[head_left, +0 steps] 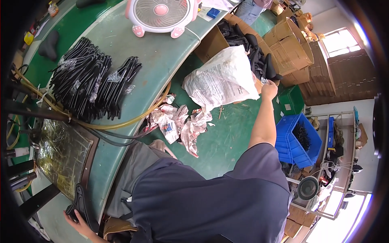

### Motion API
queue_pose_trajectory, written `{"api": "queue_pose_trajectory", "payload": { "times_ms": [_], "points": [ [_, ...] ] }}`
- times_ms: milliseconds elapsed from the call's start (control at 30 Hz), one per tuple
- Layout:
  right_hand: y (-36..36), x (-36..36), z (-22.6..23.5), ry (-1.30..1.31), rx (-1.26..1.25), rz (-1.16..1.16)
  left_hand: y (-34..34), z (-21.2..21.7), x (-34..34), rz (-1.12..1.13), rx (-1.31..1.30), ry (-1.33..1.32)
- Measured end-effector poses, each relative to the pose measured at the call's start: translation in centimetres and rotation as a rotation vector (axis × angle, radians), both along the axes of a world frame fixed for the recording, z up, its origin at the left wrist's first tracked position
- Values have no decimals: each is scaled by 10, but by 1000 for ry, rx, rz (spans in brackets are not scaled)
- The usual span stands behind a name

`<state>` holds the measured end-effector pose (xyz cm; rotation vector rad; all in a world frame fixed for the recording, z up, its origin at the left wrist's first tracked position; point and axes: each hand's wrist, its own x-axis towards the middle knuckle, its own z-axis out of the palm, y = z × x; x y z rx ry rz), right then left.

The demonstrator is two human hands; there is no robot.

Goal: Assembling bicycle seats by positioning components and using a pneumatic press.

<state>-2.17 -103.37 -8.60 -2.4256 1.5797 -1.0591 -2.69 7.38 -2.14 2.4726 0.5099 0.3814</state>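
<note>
green-topped workbench (162,50) before me: by its edge at the worker's side, a black bicycle saddle (82,205) lies against the left hand (82,226), fingers spread. farther off, the right hand (269,90) pinches clear plastic (264,81) beside a white sack (223,77) and a cardboard box (210,43) of black saddles (269,68).

1. The clear, shiny scrap (264,81) at my right hand (269,90) is too small for me to identify.
2. The lower edge cuts off my forearm behind my left hand (83,227), at the black saddle (82,204).
3. The white sack (223,77) hides part of the carton (210,43) behind it.
4. The top edge crops the pink-and-white fan (161,9) and a co-worker (249,12).
</note>
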Motion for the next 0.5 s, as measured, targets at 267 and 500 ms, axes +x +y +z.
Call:
{"api": "queue_pose_trajectory", "payload": {
  "times_ms": [267, 500],
  "points": [
    [-45, -12, -81, 171, 274, 37, 17, -7, -4, 26, 45, 38],
    [-7, 30, -36, 531, 178, 90, 18, -4, 0, -23, 2, -5]
  ]
}}
